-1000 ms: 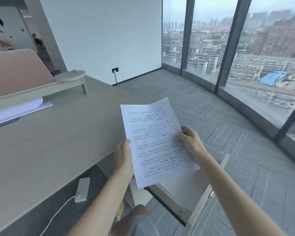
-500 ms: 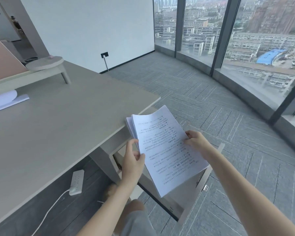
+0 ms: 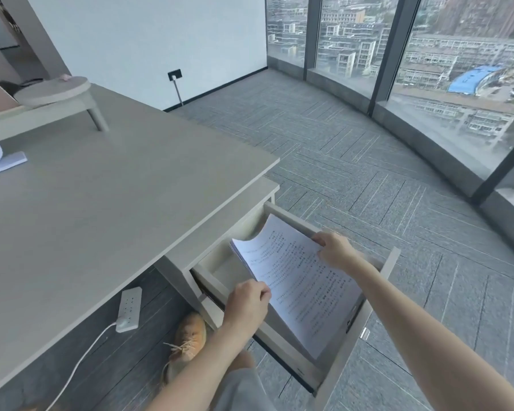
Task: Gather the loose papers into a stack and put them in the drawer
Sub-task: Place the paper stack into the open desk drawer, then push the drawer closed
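Since half a second ago the paper stack (image 3: 294, 280) has dropped from above the desk corner down into the open drawer (image 3: 393, 262), and the view has tipped lower. Stack now sits tilted inside the drawer mouth: far end raised near the drawer's back wall under the desk edge, near end low toward the drawer front. Far corner curls up slightly.

Left hand (image 3: 247, 301) is closed in a pinch on the stack's left long edge, thumb on top, fingers underneath, not visible. Right hand (image 3: 336, 250) is closed on the right long edge nearer the far end, fingertips curled over the sheet. Both have the papers; nothing else held.

Key relation: the stack's long axis runs roughly along the drawer's pull direction, back wall to front, so it fits without turning. The hands sit on opposite long edges, the left nearer the person, the right farther in. Whether the stack's underside touches the drawer floor cannot be told.

Judged step: lowering and release. Next move likely needs the far end laid flat, then both grips let go. Risk: loose sheets fanning, or the near end catching on the drawer front.

Desk (image 3: 101, 203) top is mostly bare near the drawer; a power strip (image 3: 128, 308) lies on the floor below.
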Demonstrator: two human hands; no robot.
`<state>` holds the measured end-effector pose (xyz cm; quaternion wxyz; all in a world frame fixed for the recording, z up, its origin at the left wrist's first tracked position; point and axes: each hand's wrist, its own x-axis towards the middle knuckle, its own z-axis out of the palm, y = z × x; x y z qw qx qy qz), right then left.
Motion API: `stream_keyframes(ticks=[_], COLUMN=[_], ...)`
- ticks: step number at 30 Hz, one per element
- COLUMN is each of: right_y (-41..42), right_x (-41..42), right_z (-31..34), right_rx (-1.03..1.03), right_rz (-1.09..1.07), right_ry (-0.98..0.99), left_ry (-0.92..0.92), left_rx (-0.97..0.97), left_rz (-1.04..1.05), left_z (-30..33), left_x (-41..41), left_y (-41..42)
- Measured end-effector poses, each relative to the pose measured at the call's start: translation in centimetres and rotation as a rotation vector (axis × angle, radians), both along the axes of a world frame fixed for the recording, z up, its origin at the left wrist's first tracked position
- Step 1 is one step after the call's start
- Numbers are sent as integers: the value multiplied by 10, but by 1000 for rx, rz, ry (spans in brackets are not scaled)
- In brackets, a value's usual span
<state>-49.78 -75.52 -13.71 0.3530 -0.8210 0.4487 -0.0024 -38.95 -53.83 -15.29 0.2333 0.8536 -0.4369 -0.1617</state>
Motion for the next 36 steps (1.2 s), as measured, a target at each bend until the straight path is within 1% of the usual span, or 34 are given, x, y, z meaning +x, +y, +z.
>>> stream_keyframes(ticks=[3,7,13,15,20,22,24,28,32,34,36], right_y=[2,2,6,6,8,12,17,34,53,62,68], right_x=[6,12,15,15,11,7,1,-20,-52,-72,-93], right_z=[-8,-21,-30,-31,-26,-20,-11,9,24,25,20], right_rx=[-23,-54,-158,-160,-210,-212,-204,-210,-251,-266,-280], right_rz=[58,88,150,175,169,148,113,40,-28,-117,-217], right_ry=[57,82,234,265,246,209,170,57,-57,-143,-203], left_ry=[-71,-154,-236,-251,-309,-348,-382,-457,-458,-436,-444], left_rx=[141,320,454,483,574,546,471,239,20,-29,-24], left_rz=[-73,-146,-224,-235,-290,-300,-288,-256,-225,-233,-232], left_z=[-8,-12,-14,-13,0,8,18,49,83,94,102], left_x=[3,1,1,1,4,11,22,48,73,89,107], left_y=[-7,-15,-21,-23,-22,-21,-21,-28,-43,-50,-58])
